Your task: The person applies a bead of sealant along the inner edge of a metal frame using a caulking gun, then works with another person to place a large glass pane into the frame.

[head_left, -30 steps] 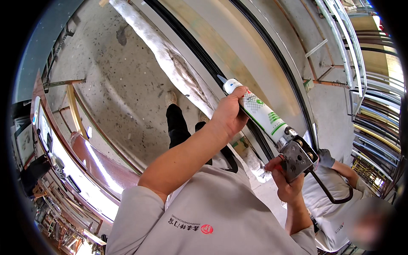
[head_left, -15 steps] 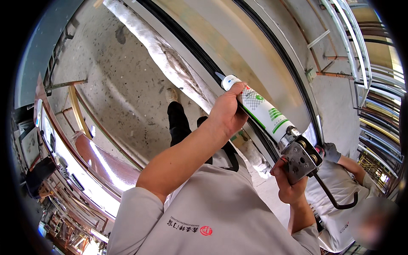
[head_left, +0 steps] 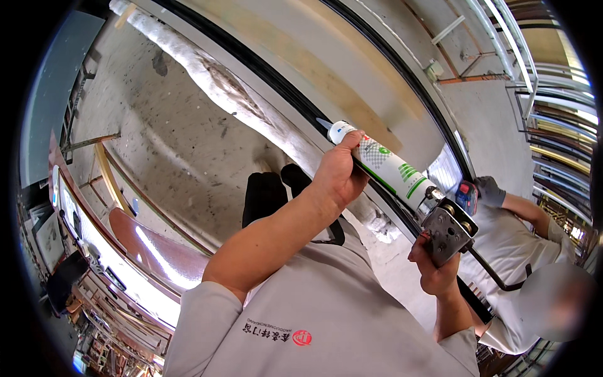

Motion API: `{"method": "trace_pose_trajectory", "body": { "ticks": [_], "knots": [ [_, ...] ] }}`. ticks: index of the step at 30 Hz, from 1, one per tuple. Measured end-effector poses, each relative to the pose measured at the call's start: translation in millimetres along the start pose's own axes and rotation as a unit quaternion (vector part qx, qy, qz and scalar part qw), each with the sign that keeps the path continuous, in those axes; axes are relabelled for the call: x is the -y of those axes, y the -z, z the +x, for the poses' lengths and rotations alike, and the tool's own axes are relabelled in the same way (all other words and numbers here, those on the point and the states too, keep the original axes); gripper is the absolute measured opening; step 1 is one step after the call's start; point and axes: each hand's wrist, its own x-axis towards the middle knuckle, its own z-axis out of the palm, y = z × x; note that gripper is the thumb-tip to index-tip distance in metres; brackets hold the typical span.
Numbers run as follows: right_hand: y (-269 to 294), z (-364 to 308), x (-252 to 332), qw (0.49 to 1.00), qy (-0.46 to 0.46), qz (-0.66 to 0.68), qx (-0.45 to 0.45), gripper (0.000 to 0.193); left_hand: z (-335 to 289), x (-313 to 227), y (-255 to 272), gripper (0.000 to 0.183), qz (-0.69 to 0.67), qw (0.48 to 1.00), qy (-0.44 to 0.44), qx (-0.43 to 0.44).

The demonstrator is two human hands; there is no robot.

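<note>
cartridge (head_left: 387,164): white, green-striped (grey checks too) | edge strip (head_left: 264,71): black | shirt (head_left: 314,283): grey, red emblem (head_left: 302,338)

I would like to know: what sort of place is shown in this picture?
Probably a workshop. Long bars of different colours are stacked at the right, the grey floor is stained, and the left hand and right hand hold a sealant gun.
</note>
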Motion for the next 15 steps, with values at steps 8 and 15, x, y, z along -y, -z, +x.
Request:
{"method": "trace_pose_trajectory", "body": {
  "ticks": [8, 15],
  "knots": [
    [30.2, -54.1, -42.4, 0.995, -0.046, 0.068, -0.055, 0.021, 1.0, 77.9, 23.7, 0.011, -0.022, 1.000, 0.020, 0.012],
    [60.0, -106.5, -89.3, 0.986, -0.044, 0.136, -0.087, 0.015, 1.1, 149.9, 47.7, 0.012, -0.019, 0.999, 0.019, 0.024]
  ]
}}
